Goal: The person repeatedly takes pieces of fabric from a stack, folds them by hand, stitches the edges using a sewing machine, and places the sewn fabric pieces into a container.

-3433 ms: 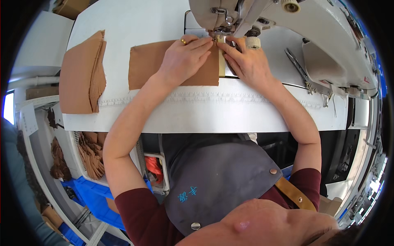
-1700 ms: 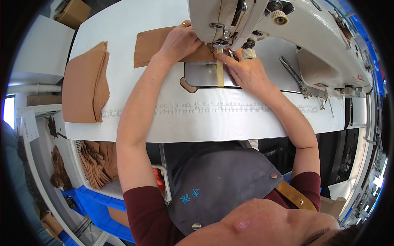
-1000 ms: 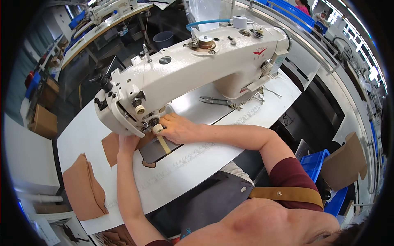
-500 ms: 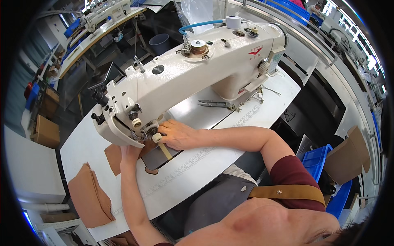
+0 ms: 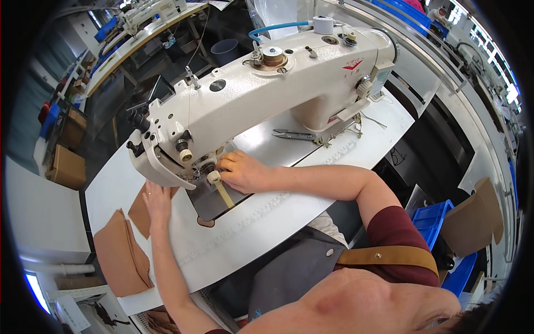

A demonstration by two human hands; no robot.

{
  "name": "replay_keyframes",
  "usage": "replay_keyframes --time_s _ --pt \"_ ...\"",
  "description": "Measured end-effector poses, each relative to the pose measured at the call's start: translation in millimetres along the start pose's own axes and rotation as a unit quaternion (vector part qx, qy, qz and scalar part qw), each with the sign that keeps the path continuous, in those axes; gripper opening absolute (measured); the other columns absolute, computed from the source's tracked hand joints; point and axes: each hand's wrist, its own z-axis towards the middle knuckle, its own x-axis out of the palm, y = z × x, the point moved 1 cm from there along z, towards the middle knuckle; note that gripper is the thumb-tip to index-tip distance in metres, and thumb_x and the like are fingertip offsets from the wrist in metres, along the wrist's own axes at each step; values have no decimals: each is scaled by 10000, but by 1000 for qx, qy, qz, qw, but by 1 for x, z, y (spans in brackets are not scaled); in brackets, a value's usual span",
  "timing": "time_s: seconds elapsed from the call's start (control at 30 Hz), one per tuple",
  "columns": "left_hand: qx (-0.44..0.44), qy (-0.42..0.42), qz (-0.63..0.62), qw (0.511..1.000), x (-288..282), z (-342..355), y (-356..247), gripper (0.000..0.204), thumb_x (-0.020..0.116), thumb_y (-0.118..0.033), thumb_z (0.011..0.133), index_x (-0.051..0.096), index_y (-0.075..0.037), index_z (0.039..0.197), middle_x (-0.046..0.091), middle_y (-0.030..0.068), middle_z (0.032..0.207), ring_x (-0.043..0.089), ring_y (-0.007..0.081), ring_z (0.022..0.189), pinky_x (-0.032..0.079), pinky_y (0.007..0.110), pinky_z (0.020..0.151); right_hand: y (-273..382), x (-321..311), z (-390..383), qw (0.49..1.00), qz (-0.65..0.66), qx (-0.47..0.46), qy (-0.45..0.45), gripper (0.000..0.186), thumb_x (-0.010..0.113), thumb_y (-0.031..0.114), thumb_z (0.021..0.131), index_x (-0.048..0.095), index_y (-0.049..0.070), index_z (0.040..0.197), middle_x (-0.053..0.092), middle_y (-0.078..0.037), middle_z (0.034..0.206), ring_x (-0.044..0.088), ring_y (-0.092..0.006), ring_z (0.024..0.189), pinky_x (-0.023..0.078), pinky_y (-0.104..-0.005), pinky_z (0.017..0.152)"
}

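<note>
A cream-white industrial sewing machine [image 5: 267, 83] ran across the centre of the frame, its needle head at centre-left, standing on a white work table [image 5: 267, 222]. The right hand [image 5: 242, 171] lay at the middle of the frame, just right of the needle head, fingers curled and pressed down on the dark metal bed plate [image 5: 214, 203] beside a narrow pale yellow strip of tape [image 5: 225, 195] that ran from the foot toward the lower edge of the plate. Whether the fingers pinched the tape could not be told. The left hand [image 5: 156, 199], left of centre, lay flat with its fingers spread on a tan brown piece of fabric [image 5: 142, 211], which lay on the table partly under the machine head, a small rounded edge of it showing below the bed plate. A stack of folded tan brown fabric pieces [image 5: 119, 259] sat at lower left, well apart from the hands. Grey metal thread snips [image 5: 293, 134] rested on the table behind the right forearm, near the machine's column. Blue plastic bins [image 5: 439, 228] stood at lower right.
</note>
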Motion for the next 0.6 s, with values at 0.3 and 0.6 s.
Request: replay_keyframes --time_s 0.3,0.6 --pt "113 -45 13 993 13 -225 -23 646 621 -264 899 386 -123 1483 324 103 1556 299 299 1432 262 560 1107 -11 1 1 999 14 -5 42 97 643 130 723 595 47 736 555 -130 770 562 -333 808 460 -439 740" --pt "-189 -548 -716 389 -41 -403 94 486 464 -433 1014 521 -59 1318 595 82 1294 570 246 1187 476 409 1003 -8 -16 9 994 5 -25 102 244 552 75 926 633 52 1155 620 -139 1174 576 -322 1080 441 -408 949"
